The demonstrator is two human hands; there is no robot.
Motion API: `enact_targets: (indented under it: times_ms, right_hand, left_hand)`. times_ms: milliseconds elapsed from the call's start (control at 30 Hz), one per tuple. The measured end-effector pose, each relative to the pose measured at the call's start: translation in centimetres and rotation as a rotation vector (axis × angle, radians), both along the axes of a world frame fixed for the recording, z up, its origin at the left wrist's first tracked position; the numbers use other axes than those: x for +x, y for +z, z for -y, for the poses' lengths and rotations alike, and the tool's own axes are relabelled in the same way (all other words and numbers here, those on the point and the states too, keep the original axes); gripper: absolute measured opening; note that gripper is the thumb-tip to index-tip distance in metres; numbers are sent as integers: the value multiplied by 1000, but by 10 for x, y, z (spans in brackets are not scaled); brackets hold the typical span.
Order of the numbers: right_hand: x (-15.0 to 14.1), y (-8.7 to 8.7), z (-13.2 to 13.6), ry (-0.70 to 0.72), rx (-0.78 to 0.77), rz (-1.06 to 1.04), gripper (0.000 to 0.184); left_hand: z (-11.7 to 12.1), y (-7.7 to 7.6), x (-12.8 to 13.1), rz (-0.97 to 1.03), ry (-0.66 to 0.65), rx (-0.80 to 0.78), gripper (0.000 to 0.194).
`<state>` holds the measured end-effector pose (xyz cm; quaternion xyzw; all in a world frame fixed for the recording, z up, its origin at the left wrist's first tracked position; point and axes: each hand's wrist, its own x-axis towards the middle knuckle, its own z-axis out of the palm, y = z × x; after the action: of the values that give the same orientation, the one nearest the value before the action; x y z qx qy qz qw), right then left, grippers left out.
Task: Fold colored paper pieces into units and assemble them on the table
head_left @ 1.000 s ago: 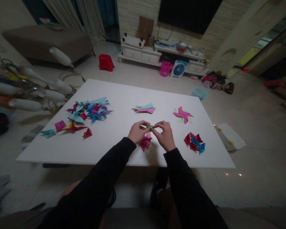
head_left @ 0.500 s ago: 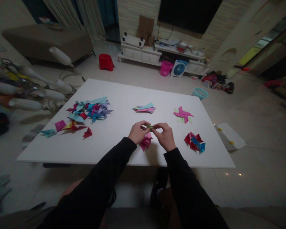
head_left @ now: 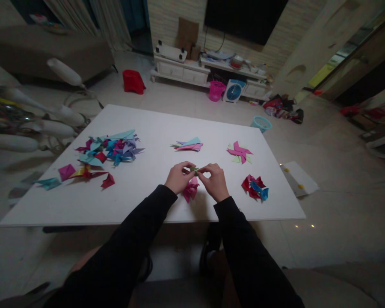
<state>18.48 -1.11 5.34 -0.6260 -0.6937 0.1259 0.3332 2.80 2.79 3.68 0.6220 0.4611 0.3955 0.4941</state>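
Between the fingertips of both hands is a small green folded paper piece, its exact shape partly hidden by the fingers. My left hand pinches it from the left, and my right hand pinches it from the right. Pink origami pieces lie on the white table just below the hands. Farther back is a small stack of folded paper in pink, blue and purple. To the right rest a pink and pale green paper pinwheel and red and blue origami pieces.
A large heap of colourful origami covers the table's left part, with a few loose folded pieces in front. A lamp with white shades juts in at left. Beyond the table stand a red stool, a pink basket and a blue basket.
The view has turned slightly to the right, so the table and everything on it appear farther left. Both hands keep their pinch on the green paper, with little movement of the fingers.
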Motion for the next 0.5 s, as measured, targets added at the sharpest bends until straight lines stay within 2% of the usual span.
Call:
enact_targets:
  times_ms: [500]
  right_hand:
    - [4,2,0,-38,-29,41,12]
  left_hand:
    - [1,-2,-1,-22,-32,-13,33]
